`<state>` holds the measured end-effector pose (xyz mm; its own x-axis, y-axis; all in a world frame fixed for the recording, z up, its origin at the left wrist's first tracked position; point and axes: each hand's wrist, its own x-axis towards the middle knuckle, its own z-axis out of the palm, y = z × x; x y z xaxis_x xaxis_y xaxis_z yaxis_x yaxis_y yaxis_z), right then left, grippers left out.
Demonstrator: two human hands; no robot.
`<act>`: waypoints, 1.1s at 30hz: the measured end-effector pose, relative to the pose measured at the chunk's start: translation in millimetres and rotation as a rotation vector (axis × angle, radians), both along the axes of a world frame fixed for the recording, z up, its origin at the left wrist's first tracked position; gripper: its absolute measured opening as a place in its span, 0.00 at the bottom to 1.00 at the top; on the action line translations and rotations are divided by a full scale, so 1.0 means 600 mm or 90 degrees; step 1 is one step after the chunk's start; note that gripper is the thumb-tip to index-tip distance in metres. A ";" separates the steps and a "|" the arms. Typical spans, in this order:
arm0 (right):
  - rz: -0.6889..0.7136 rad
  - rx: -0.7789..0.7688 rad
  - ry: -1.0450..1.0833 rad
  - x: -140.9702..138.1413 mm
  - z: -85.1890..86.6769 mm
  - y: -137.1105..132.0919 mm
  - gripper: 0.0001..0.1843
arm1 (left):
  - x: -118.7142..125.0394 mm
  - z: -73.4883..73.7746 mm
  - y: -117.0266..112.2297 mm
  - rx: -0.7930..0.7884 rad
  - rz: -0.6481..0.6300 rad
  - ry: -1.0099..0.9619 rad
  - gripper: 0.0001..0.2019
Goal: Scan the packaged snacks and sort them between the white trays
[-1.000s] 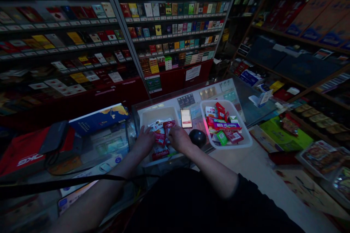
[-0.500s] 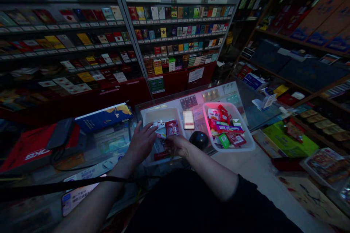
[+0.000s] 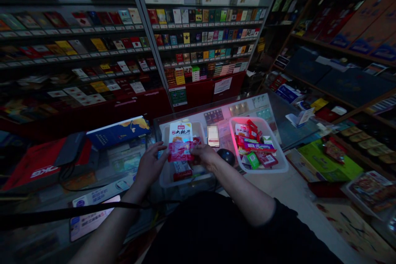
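Glass-topped display counter, smooth and flat, carries a translucent white plastic bin with rounded corners, over which is held a flat, glossy, rectangular white-and-red plastic packet. Its long axis runs between the bin's near and far edges, white printed end pointing to the far edge. Right hand grips the packet's lower right side, the packet lying to its left; left hand is open beside the packet's left edge, contact not determinable.
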<state>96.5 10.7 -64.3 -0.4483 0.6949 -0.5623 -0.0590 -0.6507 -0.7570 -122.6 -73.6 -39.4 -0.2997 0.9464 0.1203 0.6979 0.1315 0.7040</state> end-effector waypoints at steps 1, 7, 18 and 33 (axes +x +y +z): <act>0.001 0.022 -0.002 0.003 0.004 0.001 0.11 | 0.002 0.000 0.008 -0.021 0.021 -0.061 0.23; 0.031 0.206 -0.028 0.033 0.023 0.012 0.11 | 0.023 0.005 0.045 -0.099 -0.021 -0.413 0.26; -0.014 0.429 -0.177 0.103 0.033 0.077 0.12 | 0.082 0.030 0.103 -0.044 -0.132 -0.319 0.18; 0.091 0.782 -0.406 0.243 0.047 0.135 0.07 | 0.167 -0.027 0.211 0.042 -0.266 0.048 0.12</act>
